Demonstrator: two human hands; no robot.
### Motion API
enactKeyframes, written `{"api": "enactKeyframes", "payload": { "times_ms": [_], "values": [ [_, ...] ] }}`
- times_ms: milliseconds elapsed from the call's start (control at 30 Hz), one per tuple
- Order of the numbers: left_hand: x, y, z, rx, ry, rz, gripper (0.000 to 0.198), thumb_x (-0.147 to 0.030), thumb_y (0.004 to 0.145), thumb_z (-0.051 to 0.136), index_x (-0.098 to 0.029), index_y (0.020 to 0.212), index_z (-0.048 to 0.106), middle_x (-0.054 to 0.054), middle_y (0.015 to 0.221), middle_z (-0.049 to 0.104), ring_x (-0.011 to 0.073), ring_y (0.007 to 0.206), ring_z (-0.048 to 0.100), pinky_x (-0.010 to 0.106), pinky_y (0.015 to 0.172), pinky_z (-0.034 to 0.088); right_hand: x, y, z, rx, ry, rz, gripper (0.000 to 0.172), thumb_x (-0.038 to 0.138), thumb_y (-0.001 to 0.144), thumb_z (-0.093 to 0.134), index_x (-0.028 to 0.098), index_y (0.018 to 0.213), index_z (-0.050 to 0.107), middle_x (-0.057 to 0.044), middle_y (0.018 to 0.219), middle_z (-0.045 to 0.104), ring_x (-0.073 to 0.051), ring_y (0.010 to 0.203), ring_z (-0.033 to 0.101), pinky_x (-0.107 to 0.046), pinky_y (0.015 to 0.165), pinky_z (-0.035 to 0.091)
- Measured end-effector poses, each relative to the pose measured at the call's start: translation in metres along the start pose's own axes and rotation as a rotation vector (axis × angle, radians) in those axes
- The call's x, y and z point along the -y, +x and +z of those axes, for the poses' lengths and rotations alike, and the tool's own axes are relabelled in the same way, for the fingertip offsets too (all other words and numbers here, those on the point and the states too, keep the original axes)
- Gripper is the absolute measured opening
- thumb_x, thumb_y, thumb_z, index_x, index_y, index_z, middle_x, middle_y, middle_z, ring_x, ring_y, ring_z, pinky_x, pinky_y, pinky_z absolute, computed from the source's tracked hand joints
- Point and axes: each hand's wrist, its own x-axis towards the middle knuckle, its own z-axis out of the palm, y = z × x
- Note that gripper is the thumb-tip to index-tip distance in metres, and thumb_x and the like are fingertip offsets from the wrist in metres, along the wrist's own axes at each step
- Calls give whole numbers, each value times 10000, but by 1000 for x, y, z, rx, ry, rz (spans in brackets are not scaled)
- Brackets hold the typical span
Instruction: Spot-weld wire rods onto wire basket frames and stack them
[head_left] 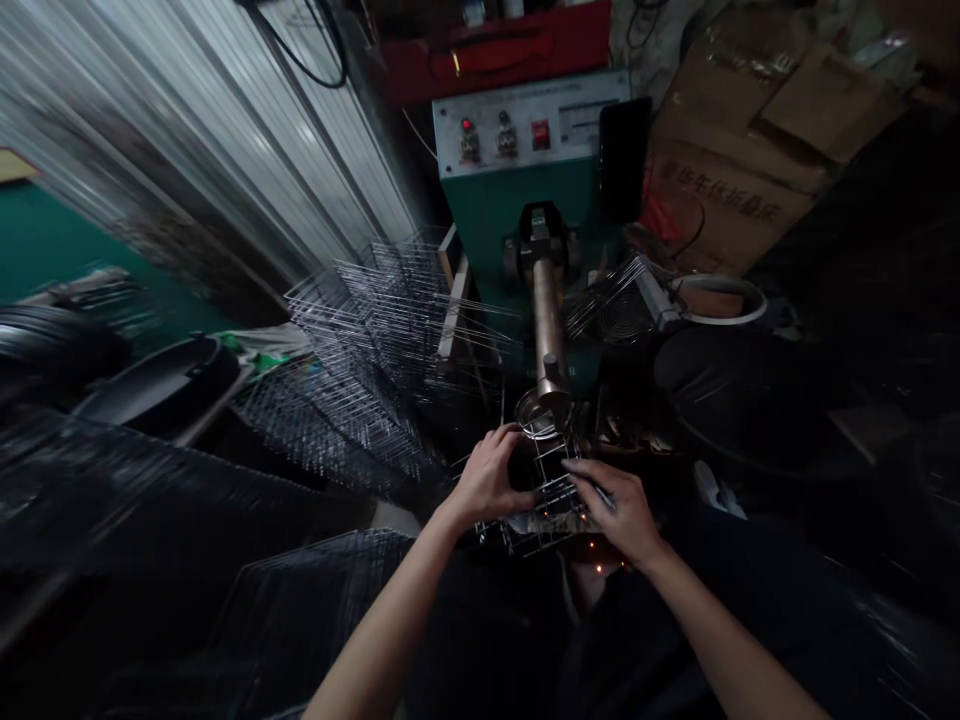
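Both of my hands are at a small wire rack (553, 490) under the round metal arm (550, 330) of a green spot welding machine (484, 215). My left hand (487, 478) curls around the rack's left side, thumb and fingers on its wires. At the right side, my right hand (619, 508) pinches the rack's wires, its fingertips close together. A round metal electrode (540, 412) sits at the arm's lower end, just beyond the rack. Several orange sparks (598, 568) glow below my right hand. The rack's lower part is dim and blurred.
Stacked wire racks (367, 340) stand to the left of the machine. Left of them lies a dark round pan (154, 390). A cardboard box (727, 180) and a round container (720, 298) are on the right. The control panel (532, 125) has a lit red lamp.
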Motion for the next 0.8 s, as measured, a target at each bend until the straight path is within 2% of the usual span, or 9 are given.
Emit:
{"api": "enactKeyframes", "payload": {
  "times_ms": [233, 333, 500, 600, 800],
  "values": [
    [11, 20, -8, 0, 118, 10, 748, -393, 567, 844, -214, 1217, 522, 125, 1431, 486, 355, 1212, 513, 508, 1012, 448, -12, 20, 7, -29, -31, -12, 247, 216, 939, 623, 298, 1135, 749, -25, 1077, 772, -217, 1007, 730, -360, 919, 575],
    [10, 21, -12, 13, 129, 24, 730, -441, 590, 840, -201, 1206, 529, 132, 1411, 501, 351, 1197, 522, 505, 1011, 447, -13, 20, 9, -28, -28, 10, 208, 250, 947, 614, 275, 1093, 759, -39, 1043, 775, -220, 957, 731, -358, 883, 578],
    [3, 17, -13, -40, 168, 21, 670, -486, 632, 813, -215, 1182, 541, 119, 1397, 510, 352, 1198, 519, 522, 1036, 418, -16, 17, 12, -67, 39, 108, 171, 323, 940, 620, 236, 1043, 724, -53, 1005, 757, -223, 902, 710, -357, 828, 571],
    [6, 19, -13, -33, 130, 24, 690, -467, 603, 831, -223, 1182, 544, 116, 1385, 518, 348, 1175, 534, 510, 1008, 441, -17, 16, 12, -90, 21, 153, 142, 339, 924, 643, 239, 1024, 662, -40, 962, 737, -209, 868, 699, -323, 782, 556],
    [21, 27, -10, 17, -17, 82, 744, -368, 548, 866, -208, 1201, 547, 137, 1401, 501, 345, 1214, 531, 486, 1033, 449, -12, 14, 12, -118, -88, 146, 164, 375, 918, 659, 237, 994, 612, -32, 904, 715, -211, 815, 685, -319, 758, 532]
  ]
}}
